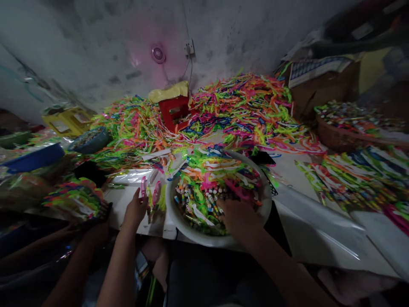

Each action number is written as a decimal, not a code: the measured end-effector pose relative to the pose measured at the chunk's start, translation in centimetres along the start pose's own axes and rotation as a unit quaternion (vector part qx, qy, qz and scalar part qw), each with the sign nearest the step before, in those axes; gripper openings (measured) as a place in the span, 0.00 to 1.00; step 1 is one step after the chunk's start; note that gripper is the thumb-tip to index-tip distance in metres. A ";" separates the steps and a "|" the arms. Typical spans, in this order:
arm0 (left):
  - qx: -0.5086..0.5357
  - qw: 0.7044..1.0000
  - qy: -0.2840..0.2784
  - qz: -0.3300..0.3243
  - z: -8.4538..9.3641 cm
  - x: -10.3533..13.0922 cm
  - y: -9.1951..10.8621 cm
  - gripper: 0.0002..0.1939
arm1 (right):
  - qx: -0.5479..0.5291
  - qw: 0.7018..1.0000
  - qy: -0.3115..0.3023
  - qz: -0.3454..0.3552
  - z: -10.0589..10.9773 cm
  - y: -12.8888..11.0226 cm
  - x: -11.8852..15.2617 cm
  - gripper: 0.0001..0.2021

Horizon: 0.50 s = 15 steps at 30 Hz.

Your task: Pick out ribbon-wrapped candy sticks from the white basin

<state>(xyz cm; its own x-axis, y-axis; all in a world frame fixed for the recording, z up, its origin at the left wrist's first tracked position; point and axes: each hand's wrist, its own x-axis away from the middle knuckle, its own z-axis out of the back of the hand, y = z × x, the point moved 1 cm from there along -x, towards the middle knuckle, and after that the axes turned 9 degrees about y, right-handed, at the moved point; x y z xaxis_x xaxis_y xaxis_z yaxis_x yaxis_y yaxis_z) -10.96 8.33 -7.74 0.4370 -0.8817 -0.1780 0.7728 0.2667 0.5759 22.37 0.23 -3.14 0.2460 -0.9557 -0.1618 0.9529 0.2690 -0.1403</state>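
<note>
A wide pale basin (171, 209) stands before me, filled with bright plastic strips (223, 164) and short patterned sticks (212, 198). My right hand (238, 217) reaches over its near rim, fingertips down among the sticks. Those fingers are dark and partly hidden, so their grip does not show. Left of the basin, my left hand (136, 211) is closed at the fingertips on a pink plastic strip (142, 185). Beside it lies a second pink strip (156, 192), apparently in clear wrap.
At left, a co-worker's hand (97, 232) is by a bundle of coloured strips (75, 198). A large strip heap (243, 102) lies against the wall around a red stool (174, 113). Clear plastic film (322, 217), more strips (358, 175) and a brown tub (335, 138) are right.
</note>
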 end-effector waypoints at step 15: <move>0.045 0.976 0.000 -0.213 -3.3 -1.1 10.2 0.29 | -0.244 0.943 0.210 0.086 3.9 -0.7 2.1 0.08</move>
<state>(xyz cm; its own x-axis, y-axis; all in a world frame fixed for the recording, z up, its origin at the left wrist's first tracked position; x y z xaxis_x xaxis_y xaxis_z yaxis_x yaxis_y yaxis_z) -2.01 13.33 -4.30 0.0841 -0.9054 -0.4161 0.8404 -0.1599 0.5178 22.92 -2.43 0.46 0.2003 -0.7881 -0.5820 0.6850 0.5374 -0.4920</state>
